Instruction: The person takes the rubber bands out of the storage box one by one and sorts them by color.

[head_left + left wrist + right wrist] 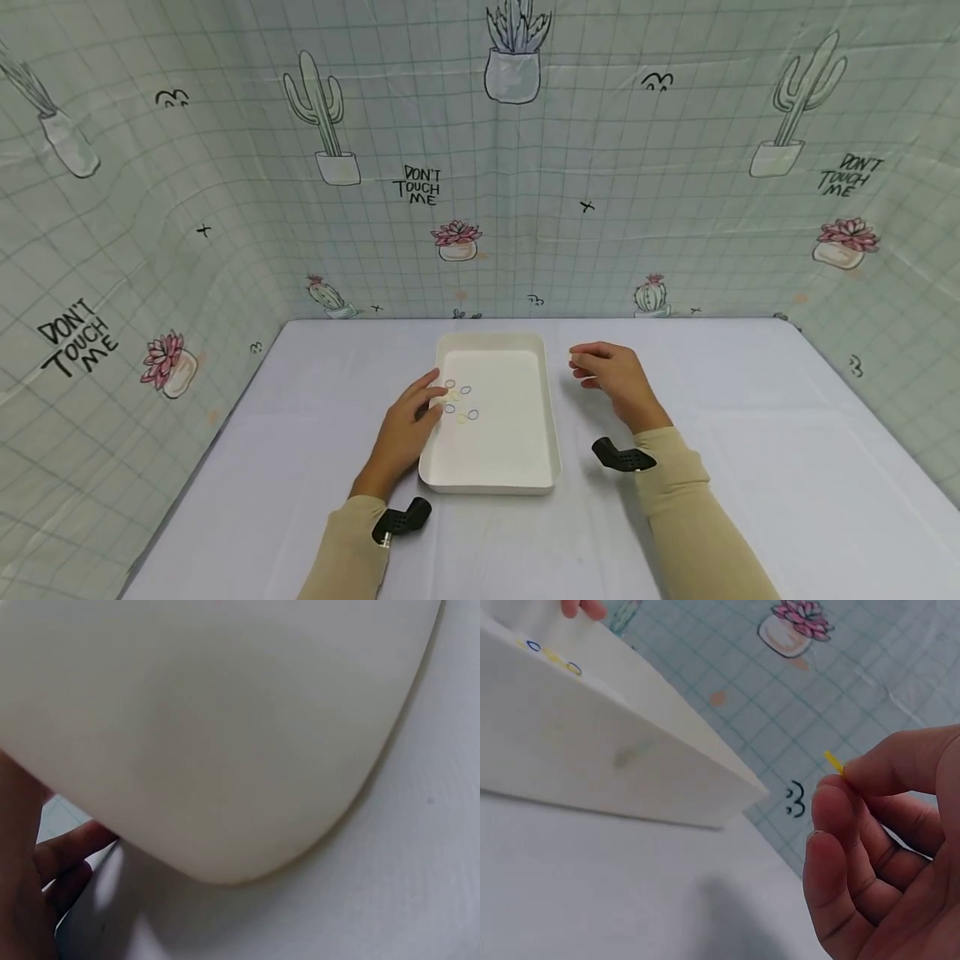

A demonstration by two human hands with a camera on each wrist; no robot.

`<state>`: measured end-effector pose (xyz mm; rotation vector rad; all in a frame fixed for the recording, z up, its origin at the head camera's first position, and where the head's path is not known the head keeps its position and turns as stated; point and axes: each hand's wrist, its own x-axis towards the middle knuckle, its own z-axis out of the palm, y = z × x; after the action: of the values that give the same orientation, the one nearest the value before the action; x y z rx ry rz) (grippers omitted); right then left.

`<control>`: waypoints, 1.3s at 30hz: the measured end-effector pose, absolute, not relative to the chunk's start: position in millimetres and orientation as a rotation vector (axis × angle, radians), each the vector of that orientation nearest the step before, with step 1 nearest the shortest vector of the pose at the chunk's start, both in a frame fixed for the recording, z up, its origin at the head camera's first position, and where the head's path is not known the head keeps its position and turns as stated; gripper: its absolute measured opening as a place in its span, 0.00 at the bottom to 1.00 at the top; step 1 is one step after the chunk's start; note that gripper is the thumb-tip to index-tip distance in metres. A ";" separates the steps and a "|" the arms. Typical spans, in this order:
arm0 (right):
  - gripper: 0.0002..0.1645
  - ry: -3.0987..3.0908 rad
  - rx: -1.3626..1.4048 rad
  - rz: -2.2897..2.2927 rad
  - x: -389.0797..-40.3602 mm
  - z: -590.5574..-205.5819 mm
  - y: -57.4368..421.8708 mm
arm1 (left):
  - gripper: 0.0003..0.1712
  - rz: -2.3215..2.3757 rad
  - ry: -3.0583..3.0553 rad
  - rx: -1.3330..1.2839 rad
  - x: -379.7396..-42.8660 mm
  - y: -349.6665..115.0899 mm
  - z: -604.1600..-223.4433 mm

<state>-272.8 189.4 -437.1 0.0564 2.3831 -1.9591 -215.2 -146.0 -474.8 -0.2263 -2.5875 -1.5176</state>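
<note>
yellow band (833, 760): one, pinched by right hand (621, 382)

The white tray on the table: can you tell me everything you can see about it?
The white tray is a shallow rectangle with rounded corners and low raised walls, smooth and plastic-looking. It lies flat, open side up, on a white tablecloth, its long sides running away from the person. Small blue and yellow rings lie on the left of its floor. The person's left grip reaches over its left wall, seemingly touching it.
</note>
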 end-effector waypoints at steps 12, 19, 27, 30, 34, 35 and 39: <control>0.24 2.412 0.161 -1.894 -269.0 -454.7 204.3 | 0.18 -1.492 -2.610 -0.207 -210.3 -148.9 -481.0; 0.22 2.494 0.133 -1.817 -274.3 -459.8 209.7 | 0.17 -1.485 -2.607 -0.244 -212.6 -152.8 -475.4; 0.16 2.595 0.116 -1.661 -282.2 -463.3 205.8 | 0.18 -1.504 -2.627 -0.212 -214.4 -155.2 -474.5; 0.15 2.635 0.086 -1.581 -283.7 -463.3 203.6 | 0.18 -1.517 -2.623 -0.195 -212.5 -155.8 -475.5; 0.15 2.679 0.062 -1.508 -282.6 -464.1 204.4 | 0.18 -1.524 -2.616 -0.201 -213.1 -153.7 -474.8; 0.15 2.693 0.060 -1.496 -282.1 -464.0 204.8 | 0.18 -1.523 -2.613 -0.208 -213.9 -152.8 -474.4; 0.15 2.744 0.034 -1.455 -280.6 -463.3 205.3 | 0.17 -1.511 -2.609 -0.216 -215.5 -149.7 -473.7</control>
<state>-280.6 205.3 -463.3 0.0336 2.7440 -1.4547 -215.5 -149.7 -473.7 -0.2155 -2.6094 -1.5106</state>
